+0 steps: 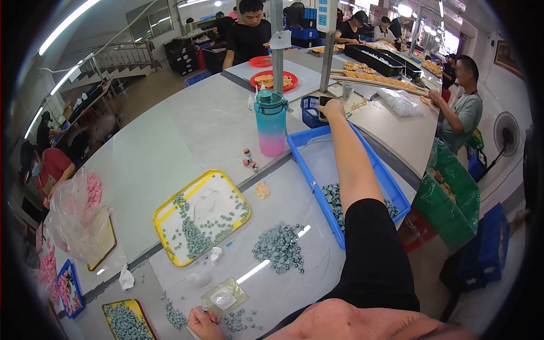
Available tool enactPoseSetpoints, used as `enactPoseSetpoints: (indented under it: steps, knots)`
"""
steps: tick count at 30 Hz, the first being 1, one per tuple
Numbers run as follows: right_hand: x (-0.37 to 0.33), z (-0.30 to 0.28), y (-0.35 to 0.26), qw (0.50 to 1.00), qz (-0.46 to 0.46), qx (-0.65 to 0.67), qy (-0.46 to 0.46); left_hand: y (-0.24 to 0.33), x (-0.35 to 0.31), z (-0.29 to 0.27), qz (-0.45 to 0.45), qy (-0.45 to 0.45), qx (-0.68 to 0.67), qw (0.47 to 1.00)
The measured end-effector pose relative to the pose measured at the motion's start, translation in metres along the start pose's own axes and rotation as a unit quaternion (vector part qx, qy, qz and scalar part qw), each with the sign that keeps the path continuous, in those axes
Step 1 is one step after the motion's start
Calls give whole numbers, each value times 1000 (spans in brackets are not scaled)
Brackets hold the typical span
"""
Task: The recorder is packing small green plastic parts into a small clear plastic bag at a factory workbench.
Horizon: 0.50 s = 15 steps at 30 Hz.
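Right hand point(331, 109) grips a dark flat object point(323, 103).

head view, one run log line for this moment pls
right hand reaching to dark object by small blue basket | left hand on table near grey pieces | yellow tray untouched

A single head-worn fisheye view looks steeply down and forward over the grey worktable point(170, 141), edges bending toward the rim.
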State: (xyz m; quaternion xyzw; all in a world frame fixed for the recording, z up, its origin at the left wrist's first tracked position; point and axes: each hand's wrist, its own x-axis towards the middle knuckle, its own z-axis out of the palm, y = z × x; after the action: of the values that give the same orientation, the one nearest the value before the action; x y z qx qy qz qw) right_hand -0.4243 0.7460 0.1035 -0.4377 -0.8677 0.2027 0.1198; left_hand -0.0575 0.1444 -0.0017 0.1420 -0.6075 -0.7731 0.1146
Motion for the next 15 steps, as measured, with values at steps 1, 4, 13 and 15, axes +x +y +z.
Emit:
enactPoseSetpoints:
  steps: [1,4,13,15]
  knots:
    - [3,-3,5,999,-31,5,29,1,1,1,-7,8,8,1000]
    - [-9,-20,4,994,-60,57,77,15,-5,-3,-11,9,11,1000]
    - [-213,-153,16,923,-305,226,56,89,-48,-11,-131,-59,-13,990]
    - [-296,-163,14,864,-373,336,-50,106,-55,-18,-188,-79,-51,978]
